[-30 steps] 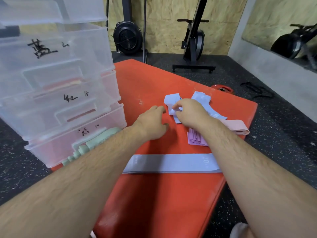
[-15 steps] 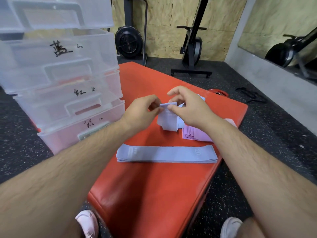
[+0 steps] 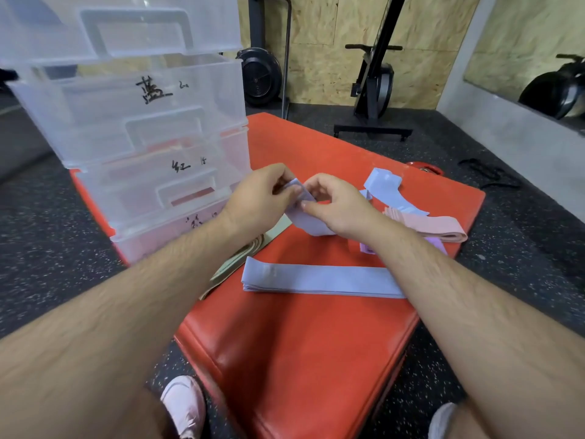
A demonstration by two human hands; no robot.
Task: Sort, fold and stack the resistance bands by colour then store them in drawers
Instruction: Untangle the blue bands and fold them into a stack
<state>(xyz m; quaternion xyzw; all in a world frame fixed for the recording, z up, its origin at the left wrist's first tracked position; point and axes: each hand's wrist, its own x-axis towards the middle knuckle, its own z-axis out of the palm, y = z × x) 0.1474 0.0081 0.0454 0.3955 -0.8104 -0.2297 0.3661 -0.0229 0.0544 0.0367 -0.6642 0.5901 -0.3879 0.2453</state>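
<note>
My left hand [image 3: 259,198] and my right hand [image 3: 338,204] both pinch the top edge of a light blue resistance band [image 3: 308,221], which hangs down to the red mat [image 3: 300,359]. A flat stack of blue bands [image 3: 319,279] lies across the mat just in front of my hands. Another loose blue band [image 3: 384,188] lies behind my right hand, beside pink bands [image 3: 437,228] and a purple pile [image 3: 367,248] partly hidden by my right forearm. Green bands [image 3: 247,251] lie under my left forearm, next to the drawers.
A stack of clear plastic drawers [image 3: 136,128] with handwritten labels stands on the mat's left side. Exercise machines [image 3: 375,77] stand by the wooden back wall. A low grey wall runs along the right. My shoes [image 3: 185,405] show at the mat's near edge on speckled black flooring.
Both hands took the loose blue band off the mat and raised it, then shifted slightly left with it. The camera moved closer, so the green bands show again.
</note>
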